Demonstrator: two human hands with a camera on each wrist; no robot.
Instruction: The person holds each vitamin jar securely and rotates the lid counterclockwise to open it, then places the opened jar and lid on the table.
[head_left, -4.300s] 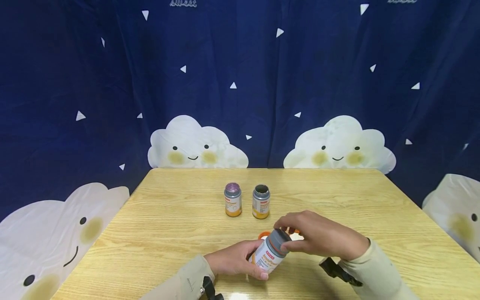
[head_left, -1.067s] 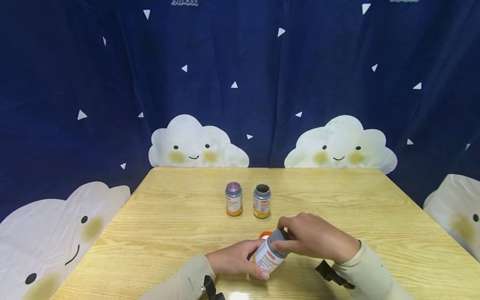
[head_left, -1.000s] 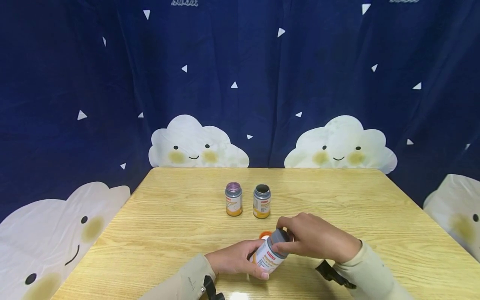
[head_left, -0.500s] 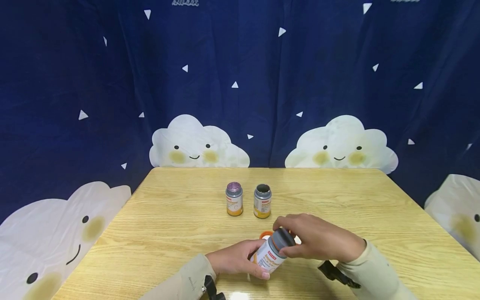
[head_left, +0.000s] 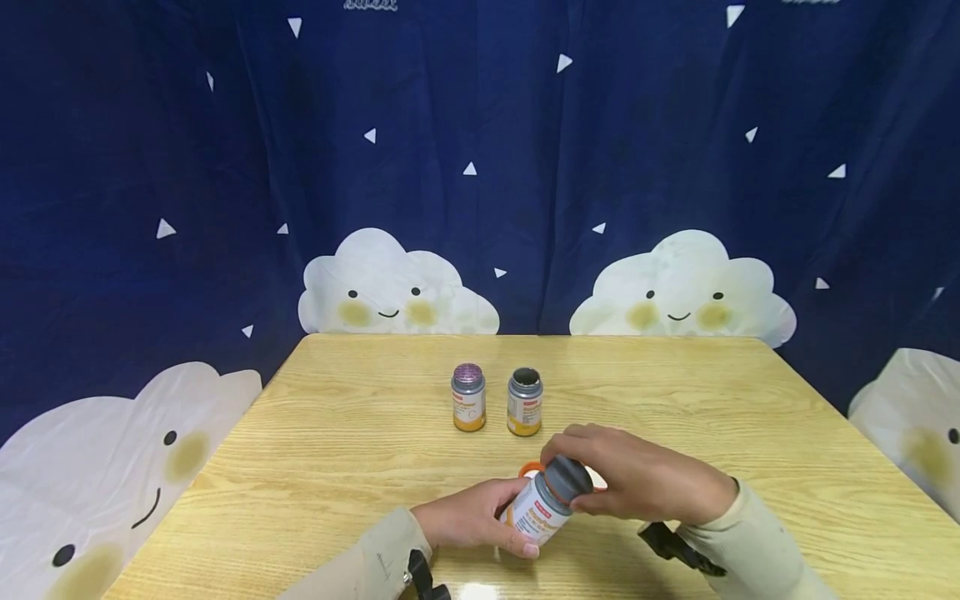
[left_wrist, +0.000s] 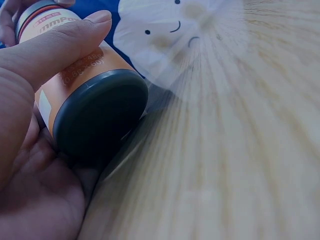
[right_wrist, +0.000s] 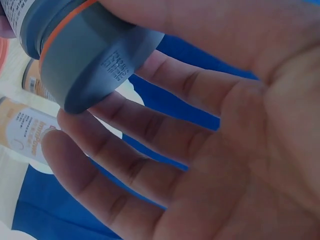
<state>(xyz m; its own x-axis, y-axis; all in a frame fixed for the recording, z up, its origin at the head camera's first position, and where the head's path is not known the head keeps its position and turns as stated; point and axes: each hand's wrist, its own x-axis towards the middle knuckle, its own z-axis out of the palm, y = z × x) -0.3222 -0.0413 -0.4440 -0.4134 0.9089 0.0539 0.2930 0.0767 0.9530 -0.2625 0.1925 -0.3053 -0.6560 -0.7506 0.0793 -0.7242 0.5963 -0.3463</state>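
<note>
A tilted pill bottle [head_left: 536,514] with a white and orange label leans over the front of the table, its neck up to the right. My left hand [head_left: 480,518] grips it round the body, the thumb across the label. In the left wrist view its dark base [left_wrist: 102,112] faces the camera, low over the tabletop. My right hand [head_left: 637,475] pinches the grey screw cap [head_left: 567,479] between thumb and fingers. An orange band shows at the cap's lower edge, beside the bottle neck. In the right wrist view the fingers [right_wrist: 135,170] spread beneath the cap.
Two similar bottles stand uncapped farther back: one with a purple glittery top [head_left: 468,374], the other with a dark open mouth [head_left: 527,378]. Behind the held bottle lie an orange-rimmed white round piece [head_left: 531,468] and another [head_left: 597,479], partly hidden by the right hand.
My right hand has twisted back and shifted slightly right at the cap, showing more of its dark top. The right orange-rimmed piece has come into sight. My left hand and the bottle stay put.
</note>
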